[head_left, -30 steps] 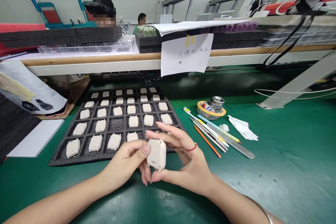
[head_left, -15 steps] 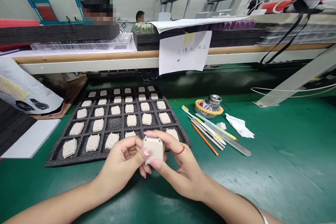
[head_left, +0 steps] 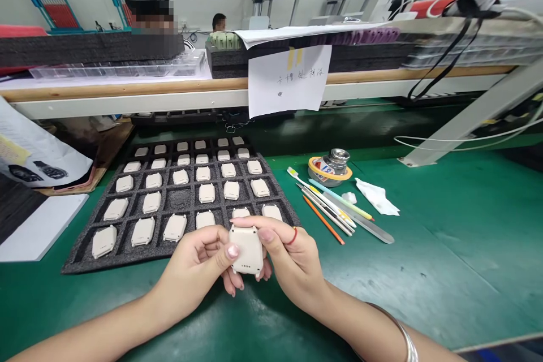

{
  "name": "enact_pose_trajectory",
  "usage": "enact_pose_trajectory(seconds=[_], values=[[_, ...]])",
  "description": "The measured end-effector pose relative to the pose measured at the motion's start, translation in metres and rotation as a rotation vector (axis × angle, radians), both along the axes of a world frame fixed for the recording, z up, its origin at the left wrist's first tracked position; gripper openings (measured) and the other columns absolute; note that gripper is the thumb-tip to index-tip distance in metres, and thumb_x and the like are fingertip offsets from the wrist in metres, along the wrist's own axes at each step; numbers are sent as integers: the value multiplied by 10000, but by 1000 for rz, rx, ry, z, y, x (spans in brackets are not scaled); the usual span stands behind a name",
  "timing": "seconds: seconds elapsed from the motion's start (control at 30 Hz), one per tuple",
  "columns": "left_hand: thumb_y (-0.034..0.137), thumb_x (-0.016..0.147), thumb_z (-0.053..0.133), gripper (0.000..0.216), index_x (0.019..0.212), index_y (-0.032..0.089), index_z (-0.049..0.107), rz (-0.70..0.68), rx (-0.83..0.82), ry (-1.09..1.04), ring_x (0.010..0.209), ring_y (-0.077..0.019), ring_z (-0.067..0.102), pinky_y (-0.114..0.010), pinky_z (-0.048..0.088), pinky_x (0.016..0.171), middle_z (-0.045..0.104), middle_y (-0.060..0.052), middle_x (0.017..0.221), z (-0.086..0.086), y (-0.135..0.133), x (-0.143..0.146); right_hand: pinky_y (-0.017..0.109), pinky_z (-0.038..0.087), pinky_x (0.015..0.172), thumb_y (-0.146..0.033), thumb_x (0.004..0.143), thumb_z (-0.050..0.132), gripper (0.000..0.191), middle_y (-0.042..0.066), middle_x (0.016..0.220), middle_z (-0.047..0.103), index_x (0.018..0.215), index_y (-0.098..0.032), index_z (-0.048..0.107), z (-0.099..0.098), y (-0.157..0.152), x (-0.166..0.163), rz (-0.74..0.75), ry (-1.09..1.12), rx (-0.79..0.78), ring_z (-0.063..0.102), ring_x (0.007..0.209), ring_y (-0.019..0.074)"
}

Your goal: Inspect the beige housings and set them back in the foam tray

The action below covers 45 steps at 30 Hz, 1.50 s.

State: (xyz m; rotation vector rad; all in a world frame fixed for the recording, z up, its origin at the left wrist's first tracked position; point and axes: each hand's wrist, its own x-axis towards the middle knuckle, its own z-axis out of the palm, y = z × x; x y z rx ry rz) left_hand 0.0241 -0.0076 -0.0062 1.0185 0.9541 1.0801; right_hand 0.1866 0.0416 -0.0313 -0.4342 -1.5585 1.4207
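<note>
Between my two hands is a beige smartwatch case (head_left: 246,250), held up above the green bench with small dots along its lower edge. My left hand (head_left: 201,263) grips its left side, thumb on the face. At its right side and top edge, my right hand (head_left: 292,254) has its thumb and index finger closed on the case. Behind them lies a black foam tray (head_left: 76,260), its pockets filled with several similar watch cases (head_left: 143,231). One pocket (head_left: 180,200) near the middle holds no case.
Right of the tray lie a toothbrush (head_left: 303,180), an orange stick (head_left: 324,220), a metal spatula (head_left: 382,233) and a white tissue (head_left: 377,197). A glass bottle (head_left: 338,161) stands inside a yellow tape roll (head_left: 316,173). A shelf (head_left: 169,103) spans the back; a person (head_left: 148,5) is beyond.
My right thumb has moved from the lower edge of the watch case up to its right side, uncovering the row of dots. The whole view has shifted slightly.
</note>
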Motion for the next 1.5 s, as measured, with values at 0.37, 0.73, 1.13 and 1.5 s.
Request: enact_pose_trajectory(seconds=[0.37, 0.73, 1.13, 1.5], values=[[508, 951, 572, 402, 843, 141, 695, -56, 52, 114, 592, -125, 570, -224, 495, 581, 657, -48, 754, 1, 5, -3, 243, 476, 598, -341, 771, 837, 602, -54, 684, 550, 1308, -267, 575, 2, 3, -2, -158, -188, 431, 482, 583, 108], [493, 789, 784, 360, 989, 200, 723, 16, 163, 258, 742, -146, 581, -226, 478, 692, 671, -11, 833, -1, 2, -7, 263, 426, 582, -342, 853, 749, 460, -42, 684, 461, 1268, -248, 575, 4, 2, 1, -232, -313, 601, 448, 621, 135], [266, 832, 773, 355, 1173, 301, 680, 188, 665, 766, 1031, -230, 605, -355, 479, 932, 714, -28, 1097, -3, -1, -17, 273, 320, 561, -758, 895, 438, 742, -49, 699, 344, 1382, -198, 427, 4, 15, 8, -175, -292, 397, 354, 592, 132], [351, 674, 904, 1176, 1520, 502, 101, 45, 430, 740, 1360, -340, 384, -526, 387, 1114, 130, -57, 1614, -12, -6, -15, 269, 453, 600, -404, 742, 835, 515, -16, 745, 566, 1183, -219, 644, 5, 10, 2, -230, -320, 542, 493, 636, 135]])
